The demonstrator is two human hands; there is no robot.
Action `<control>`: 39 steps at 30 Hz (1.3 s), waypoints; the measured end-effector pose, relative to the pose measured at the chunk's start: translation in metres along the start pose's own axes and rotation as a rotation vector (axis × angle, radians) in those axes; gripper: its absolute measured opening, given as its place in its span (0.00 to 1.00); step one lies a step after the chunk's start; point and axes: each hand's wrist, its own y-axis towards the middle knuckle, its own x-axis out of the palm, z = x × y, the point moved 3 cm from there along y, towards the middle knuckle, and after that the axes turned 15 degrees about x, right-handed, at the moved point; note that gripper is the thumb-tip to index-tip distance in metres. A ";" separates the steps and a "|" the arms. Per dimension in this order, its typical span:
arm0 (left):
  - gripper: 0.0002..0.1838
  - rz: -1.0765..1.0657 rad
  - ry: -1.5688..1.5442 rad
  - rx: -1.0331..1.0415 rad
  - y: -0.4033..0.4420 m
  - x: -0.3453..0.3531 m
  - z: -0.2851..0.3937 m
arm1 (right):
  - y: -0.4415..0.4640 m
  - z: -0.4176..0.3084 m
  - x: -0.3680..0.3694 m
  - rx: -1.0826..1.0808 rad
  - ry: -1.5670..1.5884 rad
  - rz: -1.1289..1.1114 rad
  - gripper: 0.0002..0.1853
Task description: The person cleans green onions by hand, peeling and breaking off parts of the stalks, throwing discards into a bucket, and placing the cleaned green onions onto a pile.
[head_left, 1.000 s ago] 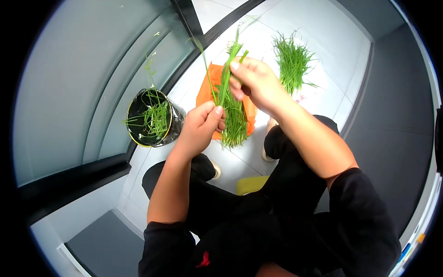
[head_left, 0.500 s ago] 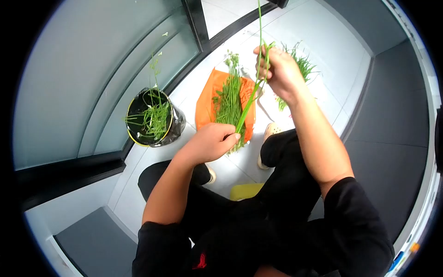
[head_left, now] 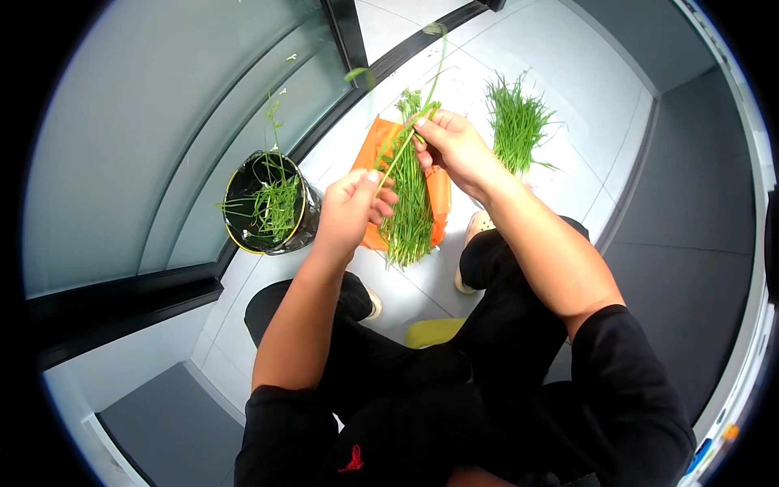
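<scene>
My left hand (head_left: 355, 204) pinches the lower part of a few green garlic chive stalks (head_left: 396, 160) between thumb and forefinger, its other fingers loosely curled. Higher up, my right hand (head_left: 451, 148) grips the same stalks, and their tips bend up and away past it. Under both hands lies a long bunch of garlic chives (head_left: 408, 215) with pale buds at its far end, spread on an orange bag (head_left: 439, 195). Some of that bunch is hidden by my hands.
To the left stands a bin lined with a black bag (head_left: 312, 213), holding loose green scraps (head_left: 276, 209). Another pile of chives (head_left: 518, 122) lies on the tiled floor at right. A glass door (head_left: 162, 146) with a dark frame is beside the bin. A yellow-green stool (head_left: 434, 333) shows beneath me.
My right hand has come down and left with the stalks, uncovering more of the right pile. My left hand has moved up and left, its grip shifting from a fist to a pinch.
</scene>
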 end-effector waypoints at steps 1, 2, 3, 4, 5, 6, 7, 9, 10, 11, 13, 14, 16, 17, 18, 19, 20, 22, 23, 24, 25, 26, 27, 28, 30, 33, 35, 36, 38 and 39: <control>0.13 0.113 0.021 0.038 0.001 -0.001 0.003 | 0.000 -0.001 0.001 -0.008 0.002 0.027 0.09; 0.13 0.227 0.042 0.076 0.001 -0.003 0.004 | 0.000 -0.001 0.001 -0.015 0.005 0.054 0.09; 0.13 0.265 0.031 0.098 0.002 -0.006 0.003 | 0.000 0.000 0.001 -0.012 0.006 0.054 0.09; 0.13 0.266 0.032 0.095 0.002 -0.007 0.003 | 0.000 0.000 0.000 -0.018 0.029 0.063 0.09; 0.13 0.306 -0.070 0.134 0.003 -0.008 0.004 | -0.001 0.001 -0.001 -0.024 0.051 0.072 0.09; 0.13 0.345 -0.171 0.172 0.003 -0.010 0.004 | 0.001 0.002 -0.004 -0.024 0.052 0.072 0.09; 0.13 0.370 -0.306 0.208 0.003 -0.013 0.001 | 0.005 0.004 -0.010 -0.033 0.142 0.088 0.09; 0.13 0.413 -0.367 0.255 0.005 -0.022 0.002 | 0.009 0.003 -0.022 -0.019 0.254 0.139 0.08; 0.13 0.455 -0.430 0.304 0.005 -0.027 0.003 | 0.010 0.000 -0.027 -0.007 0.283 0.169 0.08; 0.14 0.455 -0.429 0.303 0.005 -0.031 0.006 | 0.011 -0.002 -0.031 -0.017 0.227 0.184 0.09; 0.14 0.409 -0.342 0.245 0.005 -0.033 0.008 | 0.009 -0.005 -0.029 -0.029 0.170 0.200 0.09; 0.14 0.365 -0.255 0.188 0.006 -0.032 0.008 | 0.008 -0.005 -0.024 -0.006 0.038 0.146 0.10; 0.15 0.349 -0.214 0.173 0.006 -0.023 0.004 | 0.004 -0.001 -0.012 0.056 -0.170 0.017 0.11; 0.15 0.283 -0.211 0.150 0.006 -0.017 0.001 | 0.002 0.001 -0.005 0.036 -0.226 -0.015 0.12; 0.15 0.218 -0.207 0.125 0.006 -0.010 -0.001 | -0.001 0.003 0.004 0.016 -0.281 -0.047 0.12; 0.15 0.177 -0.175 0.093 0.004 -0.003 0.001 | -0.002 0.003 0.010 -0.018 -0.302 -0.035 0.13; 0.15 0.179 -0.174 0.093 0.002 0.001 0.001 | -0.001 0.005 0.012 -0.017 -0.302 -0.037 0.13; 0.14 0.005 -0.230 0.036 0.001 0.011 0.000 | 0.001 0.010 0.015 -0.051 -0.390 -0.033 0.13; 0.13 0.010 -0.202 0.096 0.002 0.010 -0.009 | 0.002 0.012 0.016 -0.063 -0.405 -0.039 0.14; 0.13 0.009 -0.200 0.098 0.003 0.009 -0.010 | 0.001 0.012 0.017 -0.066 -0.405 -0.038 0.14; 0.12 0.084 -0.127 0.123 0.003 0.005 -0.011 | 0.001 0.012 0.017 -0.055 -0.471 -0.008 0.14; 0.11 0.160 -0.053 0.146 0.002 0.002 -0.011 | 0.001 0.013 0.017 -0.042 -0.536 0.022 0.14; 0.11 0.161 -0.053 0.145 0.003 0.001 -0.010 | 0.002 0.014 0.016 -0.041 -0.536 0.021 0.14; 0.11 0.201 -0.078 0.143 0.004 0.001 -0.009 | 0.002 0.016 0.016 -0.049 -0.531 0.014 0.15; 0.11 0.240 -0.104 0.143 0.005 0.003 -0.008 | 0.003 0.017 0.015 -0.068 -0.522 0.000 0.15; 0.12 0.224 0.153 0.263 0.006 0.006 -0.008 | 0.000 0.018 0.017 -0.167 -0.476 0.122 0.16; 0.11 0.239 0.221 0.332 0.007 0.005 -0.013 | 0.002 0.021 0.016 -0.153 -0.476 0.136 0.16; 0.11 0.239 0.221 0.330 0.006 0.003 -0.012 | 0.003 0.022 0.016 -0.139 -0.476 0.149 0.16; 0.13 0.128 -0.049 0.212 0.005 0.002 -0.012 | 0.002 0.025 0.018 -0.094 -0.370 0.015 0.15; 0.13 0.123 -0.050 0.211 0.006 0.004 -0.009 | 0.001 0.026 0.022 -0.050 -0.265 -0.118 0.15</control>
